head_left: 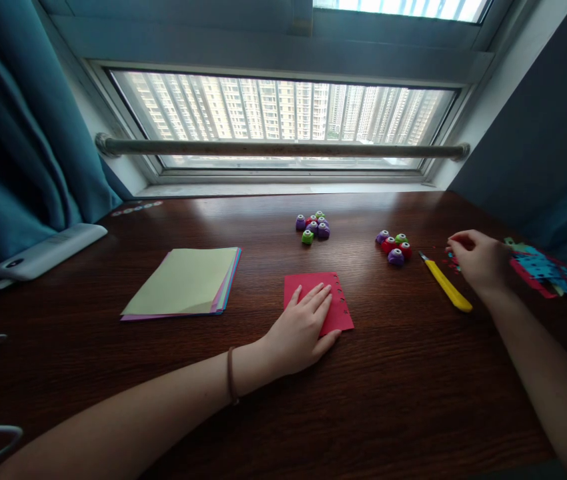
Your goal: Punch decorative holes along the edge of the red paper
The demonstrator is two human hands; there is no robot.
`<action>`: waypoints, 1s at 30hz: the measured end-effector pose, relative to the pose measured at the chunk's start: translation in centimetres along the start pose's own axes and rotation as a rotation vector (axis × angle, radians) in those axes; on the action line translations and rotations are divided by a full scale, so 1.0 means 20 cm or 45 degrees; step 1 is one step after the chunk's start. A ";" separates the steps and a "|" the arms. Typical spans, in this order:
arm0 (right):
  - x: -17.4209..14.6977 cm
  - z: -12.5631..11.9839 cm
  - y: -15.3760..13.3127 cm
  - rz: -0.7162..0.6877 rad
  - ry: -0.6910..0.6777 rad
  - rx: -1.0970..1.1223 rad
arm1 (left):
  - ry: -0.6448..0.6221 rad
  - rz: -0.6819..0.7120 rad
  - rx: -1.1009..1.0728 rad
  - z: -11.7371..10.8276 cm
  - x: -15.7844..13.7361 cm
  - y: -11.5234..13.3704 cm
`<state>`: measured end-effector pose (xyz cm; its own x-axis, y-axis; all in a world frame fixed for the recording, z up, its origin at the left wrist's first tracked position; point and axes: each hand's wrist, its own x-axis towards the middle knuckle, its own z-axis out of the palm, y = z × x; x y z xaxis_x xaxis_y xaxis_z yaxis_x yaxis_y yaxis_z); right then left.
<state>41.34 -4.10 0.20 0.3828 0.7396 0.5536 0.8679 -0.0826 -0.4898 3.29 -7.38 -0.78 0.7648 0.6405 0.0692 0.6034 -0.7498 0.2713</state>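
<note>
My left hand lies flat with its fingers spread on a small red sheet of paper. A row of small notches or holes runs down the sheet's right edge. At the right, my right hand is raised with thumb and fingers curled together in a pinch; whatever is between the fingertips is too small to make out. Tiny red and blue paper scraps lie under and beside that hand. Just left of it rests a yellow craft knife, its blade pointing away from me.
Small purple, red and green pieces with eye-like tops stand in two clusters, one central, one farther right. A stack of coloured paper lies left. Cut paper is at far right, a white device at far left.
</note>
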 end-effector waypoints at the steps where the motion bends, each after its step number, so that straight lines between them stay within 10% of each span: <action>1: 0.02 -0.03 0.05 -0.035 0.041 -0.169 | 0.003 0.001 0.003 0.00 0.00 0.00; 12: 0.08 -0.12 0.27 0.060 0.108 -0.561 | 0.008 0.006 -0.008 0.00 0.00 -0.01; 21: -0.02 -0.10 -0.07 -0.177 0.245 -0.160 | 0.067 0.003 0.033 0.02 -0.01 0.00; 26: -0.33 -0.01 -0.54 -0.449 -0.071 0.211 | 0.280 0.124 0.172 -0.05 -0.03 0.02; 30: -0.68 -0.01 -0.82 -0.983 -0.872 0.769 | 0.293 0.741 0.093 -0.04 -0.13 0.09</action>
